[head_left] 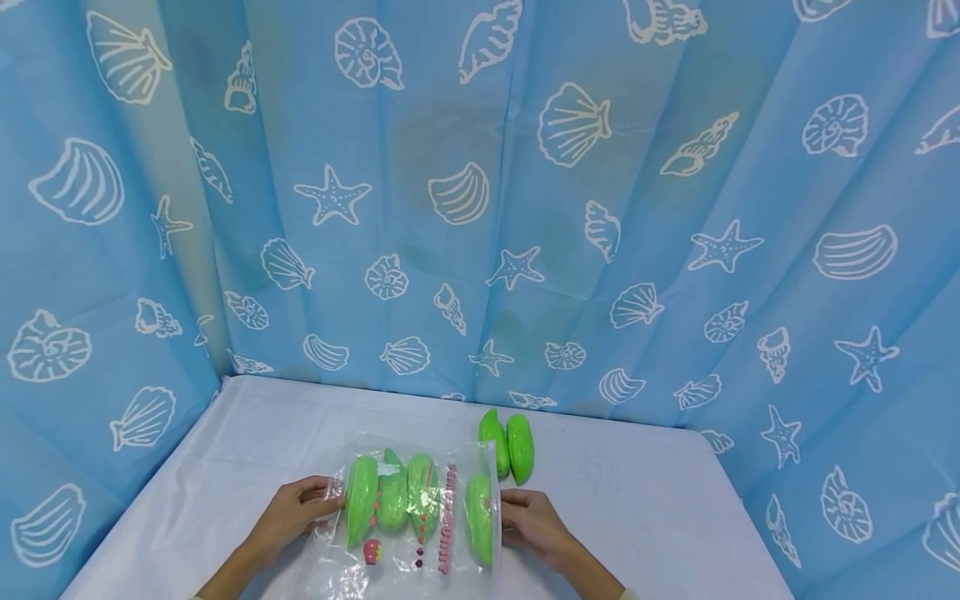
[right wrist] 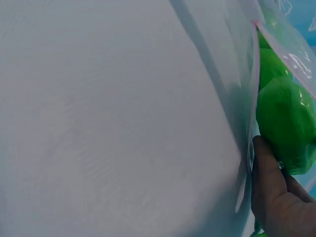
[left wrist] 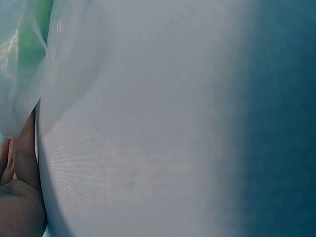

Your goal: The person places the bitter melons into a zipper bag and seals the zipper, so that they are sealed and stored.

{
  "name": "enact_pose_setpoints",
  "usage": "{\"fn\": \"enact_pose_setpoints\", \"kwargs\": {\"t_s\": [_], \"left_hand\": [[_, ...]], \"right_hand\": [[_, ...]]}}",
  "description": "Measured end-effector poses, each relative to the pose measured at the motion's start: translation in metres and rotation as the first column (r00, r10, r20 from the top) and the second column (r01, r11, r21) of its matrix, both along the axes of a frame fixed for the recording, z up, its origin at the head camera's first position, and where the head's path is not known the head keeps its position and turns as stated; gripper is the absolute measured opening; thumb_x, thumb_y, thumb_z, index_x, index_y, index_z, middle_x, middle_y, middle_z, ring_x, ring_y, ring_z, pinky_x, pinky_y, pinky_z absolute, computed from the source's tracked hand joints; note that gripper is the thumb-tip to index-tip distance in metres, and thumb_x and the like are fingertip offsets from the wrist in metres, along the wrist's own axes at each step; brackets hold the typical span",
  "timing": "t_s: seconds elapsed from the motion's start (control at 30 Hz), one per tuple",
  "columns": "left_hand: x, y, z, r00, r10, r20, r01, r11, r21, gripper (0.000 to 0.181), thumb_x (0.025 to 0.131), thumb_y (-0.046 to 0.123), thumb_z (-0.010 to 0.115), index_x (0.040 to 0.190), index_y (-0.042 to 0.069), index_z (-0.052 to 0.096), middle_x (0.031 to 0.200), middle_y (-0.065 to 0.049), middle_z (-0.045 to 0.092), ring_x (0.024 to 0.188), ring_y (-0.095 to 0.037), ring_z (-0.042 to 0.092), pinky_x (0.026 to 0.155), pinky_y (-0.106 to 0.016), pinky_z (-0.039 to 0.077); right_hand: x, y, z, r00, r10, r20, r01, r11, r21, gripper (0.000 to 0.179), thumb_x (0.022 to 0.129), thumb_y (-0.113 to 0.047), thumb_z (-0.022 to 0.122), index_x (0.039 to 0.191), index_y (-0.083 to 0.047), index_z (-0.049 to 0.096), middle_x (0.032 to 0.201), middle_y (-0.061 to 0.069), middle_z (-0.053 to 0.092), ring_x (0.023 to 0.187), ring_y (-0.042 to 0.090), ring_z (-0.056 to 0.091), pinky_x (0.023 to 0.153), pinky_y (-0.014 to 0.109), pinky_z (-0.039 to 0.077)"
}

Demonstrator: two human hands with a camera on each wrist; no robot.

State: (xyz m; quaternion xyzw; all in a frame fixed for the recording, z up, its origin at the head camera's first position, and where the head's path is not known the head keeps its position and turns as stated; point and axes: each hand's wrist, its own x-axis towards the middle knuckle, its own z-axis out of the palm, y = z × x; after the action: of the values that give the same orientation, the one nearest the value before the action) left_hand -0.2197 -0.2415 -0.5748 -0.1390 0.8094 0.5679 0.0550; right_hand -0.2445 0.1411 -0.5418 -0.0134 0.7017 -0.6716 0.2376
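Observation:
A clear zip bag (head_left: pixel 397 575) with pink and red print lies in front of me. Several light-green mangoes sit in it: three towards its left and middle, and one green mango (head_left: pixel 477 518) just inside its right edge. My left hand (head_left: pixel 300 508) pinches the bag's left side between thumb and fingers. At the right edge, my right hand (head_left: pixel 540 525) reaches to that last mango, its fingertips partly hidden by the bag. In the right wrist view the straight fingers (right wrist: pixel 269 170) touch the lower end of the mango (right wrist: pixel 284 118), beside the bag's parted edges.
Two more green mangoes, one (head_left: pixel 492 442) and another (head_left: pixel 521 448), lie side by side behind the bag's right corner. A white cloth (head_left: pixel 637 508) covers the table. Blue curtains (head_left: pixel 420 250) with white shell prints stand along the back and sides.

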Motion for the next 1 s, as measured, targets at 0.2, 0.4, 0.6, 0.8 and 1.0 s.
{"fn": "enact_pose_setpoints", "kwargs": {"t_s": [0.2,0.4,0.6,0.8,1.0], "left_hand": [[0.001,0.0,0.002,1.0,-0.001,-0.003,0.001,1.0,0.008,0.072,0.072,0.041,0.085,0.124,-0.003,0.061,0.105,-0.007,0.068,0.078,-0.016,0.063,0.059,-0.03,0.053],[0.002,0.0,0.003,1.0,-0.006,-0.015,0.006,1.0,0.007,0.071,0.071,0.042,0.085,0.123,-0.002,0.062,0.105,-0.007,0.068,0.077,-0.016,0.063,0.057,-0.03,0.052],[0.001,0.0,0.003,1.0,-0.014,-0.013,0.014,1.0,0.004,0.072,0.072,0.043,0.085,0.123,-0.002,0.061,0.106,-0.007,0.068,0.076,-0.015,0.063,0.057,-0.03,0.051],[0.002,0.0,0.005,1.0,-0.015,-0.006,0.015,0.999,0.029,0.069,0.074,0.039,0.084,0.124,-0.003,0.06,0.103,-0.006,0.068,0.077,-0.016,0.063,0.058,-0.03,0.052],[0.001,0.0,0.007,1.0,-0.003,0.016,0.002,0.999,0.043,0.074,0.072,0.044,0.084,0.125,-0.002,0.06,0.106,-0.007,0.067,0.079,-0.016,0.063,0.061,-0.032,0.053]], "right_hand": [[-0.004,-0.013,0.0,0.999,-0.016,-0.046,0.017,1.0,0.026,0.055,0.092,-0.032,0.069,0.131,0.005,0.056,0.117,0.012,0.066,0.1,0.024,0.067,0.082,0.038,0.057],[-0.01,-0.025,-0.004,0.994,-0.043,-0.101,0.055,0.992,0.115,0.06,0.088,-0.037,0.072,0.129,0.004,0.057,0.104,0.008,0.067,0.088,0.018,0.065,0.073,0.033,0.056],[-0.011,-0.035,-0.004,0.969,-0.049,-0.243,0.103,0.971,0.217,0.059,0.087,-0.037,0.074,0.123,0.007,0.06,0.111,0.013,0.065,0.095,0.022,0.061,0.074,0.034,0.054],[-0.014,-0.045,0.0,0.946,-0.063,-0.318,0.165,0.939,0.302,0.059,0.085,-0.04,0.075,0.119,0.007,0.063,0.119,0.02,0.064,0.109,0.034,0.061,0.085,0.044,0.054],[-0.02,-0.05,-0.001,0.933,-0.031,-0.358,0.136,0.953,0.273,0.043,0.088,-0.03,0.073,0.109,0.008,0.066,0.099,0.011,0.068,0.086,0.021,0.063,0.074,0.035,0.053]]}}
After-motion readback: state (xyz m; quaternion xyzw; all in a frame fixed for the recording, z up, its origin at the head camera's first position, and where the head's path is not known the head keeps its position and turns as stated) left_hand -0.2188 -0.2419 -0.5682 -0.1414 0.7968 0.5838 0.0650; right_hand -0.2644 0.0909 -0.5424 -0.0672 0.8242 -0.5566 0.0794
